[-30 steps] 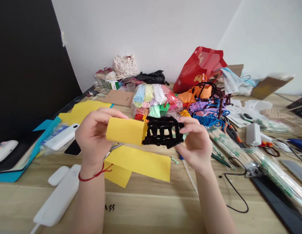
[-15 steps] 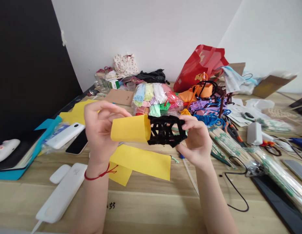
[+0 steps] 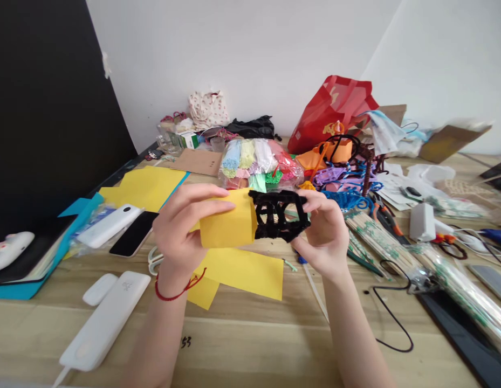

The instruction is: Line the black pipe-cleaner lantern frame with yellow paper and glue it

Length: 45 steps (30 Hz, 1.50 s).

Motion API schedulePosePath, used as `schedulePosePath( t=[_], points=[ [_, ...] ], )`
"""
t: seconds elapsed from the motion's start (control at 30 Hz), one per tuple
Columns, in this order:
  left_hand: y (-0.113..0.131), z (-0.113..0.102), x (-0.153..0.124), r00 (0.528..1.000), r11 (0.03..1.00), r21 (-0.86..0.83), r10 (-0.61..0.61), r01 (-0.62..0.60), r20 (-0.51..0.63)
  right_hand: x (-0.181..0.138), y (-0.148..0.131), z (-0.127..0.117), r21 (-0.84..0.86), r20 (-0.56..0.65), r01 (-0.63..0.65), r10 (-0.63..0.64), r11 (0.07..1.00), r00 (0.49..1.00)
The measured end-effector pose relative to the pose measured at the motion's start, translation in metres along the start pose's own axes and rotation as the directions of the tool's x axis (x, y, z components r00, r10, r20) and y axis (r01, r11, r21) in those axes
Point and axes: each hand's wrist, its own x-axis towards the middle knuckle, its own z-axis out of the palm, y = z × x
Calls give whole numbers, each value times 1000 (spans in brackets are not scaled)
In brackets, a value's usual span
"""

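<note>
Above the desk my left hand (image 3: 189,223) grips a folded yellow paper tube (image 3: 230,223), fingers along its top; the thumb is hidden behind the paper. My right hand (image 3: 325,229) pinches the far right end of a black fuzzy lattice frame (image 3: 279,215) between thumb and fingers. The frame lies sideways, and its left end meets the mouth of the tube. Whether the frame reaches inside the paper I cannot tell. Below them a flat yellow paper strip (image 3: 250,272) rests on the wood. White-handled scissors (image 3: 154,261) show partly behind my left wrist.
A bag of coloured pipe cleaners (image 3: 260,161) and a red bag (image 3: 333,113) stand at the back. Pliers (image 3: 385,215) and wrapped stick bundles (image 3: 379,242) lie to the right. A phone (image 3: 132,233) and a white power strip (image 3: 104,320) lie to the left.
My left hand has moved right with the yellow tube, and its fingers now lie over the paper's top. The black frame has shifted slightly right at its left end; my right hand barely moved.
</note>
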Motion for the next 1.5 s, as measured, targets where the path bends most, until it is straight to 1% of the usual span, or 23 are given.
schedulePosePath(
  t=[0.1,0.17,0.23,0.33,0.4,0.47,0.53,0.57,0.63,0.7,0.77,0.83,0.93,1.1,1.17,1.23,1.33,1.4,1.5],
  points=[
    [4,-6,7,991,997,-65,-22,31,135,1,0,-1,-6,1,17,-17,1000,1000],
    [10,-11,12,964,986,-139,-57,96,259,1,1,-2,8,0,34,-34,999,999],
    [14,-14,15,932,962,-208,-98,179,350,2,2,-2,33,-1,34,-34,999,999],
    [18,-15,16,904,914,-298,-141,276,404,1,4,-1,53,-6,-10,11,999,1000],
    [19,-14,15,898,884,-357,-136,301,419,-1,4,0,47,-6,-49,49,998,999],
    [20,-12,13,900,874,-390,-110,290,422,-2,5,1,42,-1,-67,67,997,998],
    [20,-8,12,904,891,-353,-127,285,408,-3,6,1,47,15,-71,70,996,997],
    [20,-6,11,902,899,-312,-171,307,395,-3,7,1,48,24,-69,68,996,997],
    [19,0,9,890,882,-258,-295,393,348,-2,9,0,34,38,-63,62,997,997],
    [18,7,8,874,835,-291,-388,468,293,-1,11,-1,12,45,-45,44,999,998],
    [16,12,7,868,790,-362,-428,495,252,0,12,-3,5,58,-28,27,1000,998],
    [15,15,7,872,771,-408,-440,490,216,0,14,-5,10,71,-17,17,1000,997],
    [14,17,7,880,773,-426,-443,471,169,0,14,-6,12,82,-15,14,1000,997],
    [13,16,6,903,784,-455,-406,422,138,-1,15,-6,24,80,-3,1,1000,997],
    [13,15,5,906,805,-423,-406,416,121,-1,15,-5,24,75,-3,1,1000,997],
    [15,14,4,908,838,-354,-409,415,97,-1,14,-4,28,71,-12,10,1000,997],
    [20,11,4,912,871,-272,-391,410,122,-2,13,-2,40,73,-35,32,999,997],
    [23,10,5,919,880,-268,-367,393,146,-3,12,-1,53,75,-46,42,998,996],
    [23,7,6,911,865,-287,-374,410,175,-3,10,-1,56,70,-60,56,997,996]
  ],
)
